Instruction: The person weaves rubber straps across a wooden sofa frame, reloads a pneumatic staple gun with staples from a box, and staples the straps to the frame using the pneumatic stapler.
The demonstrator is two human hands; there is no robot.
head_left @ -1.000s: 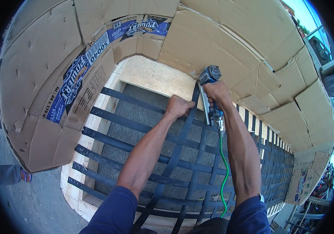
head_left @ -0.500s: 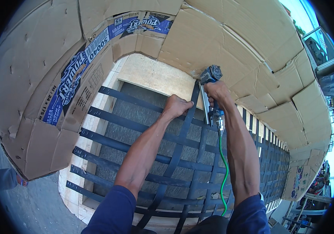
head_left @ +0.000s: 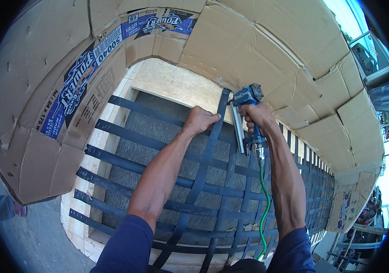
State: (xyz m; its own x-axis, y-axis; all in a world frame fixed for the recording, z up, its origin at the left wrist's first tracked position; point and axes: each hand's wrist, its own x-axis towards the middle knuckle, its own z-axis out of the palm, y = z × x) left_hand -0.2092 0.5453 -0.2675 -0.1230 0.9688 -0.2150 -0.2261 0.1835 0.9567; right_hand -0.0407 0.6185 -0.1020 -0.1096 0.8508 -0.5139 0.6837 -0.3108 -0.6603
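My right hand (head_left: 259,117) is wrapped round the grip of a blue air stapler (head_left: 247,94), and a green hose (head_left: 265,200) trails from its base. The stapler's nose is beside the upper end of a dark webbing strap (head_left: 212,143), over the pale wooden board. My left hand (head_left: 202,120) is closed at that strap's left edge, with thumb and fingers pinching it below its end. The strap runs down toward me, crossing several stapled straps (head_left: 130,132) that form a woven grid over the wooden frame (head_left: 78,200). My left fingertips are partly hidden.
Cardboard panels (head_left: 267,59) stand along the far side, and a cardboard wall (head_left: 44,168) with blue printed strips curves round the left. A light wooden board (head_left: 176,82) spans the frame's far end. Grey floor (head_left: 35,241) shows at the lower left.
The stapler has shifted slightly right and down, off the strap's end, which now shows uncovered. My left hand stays on the strap. The whole view has shifted a little.
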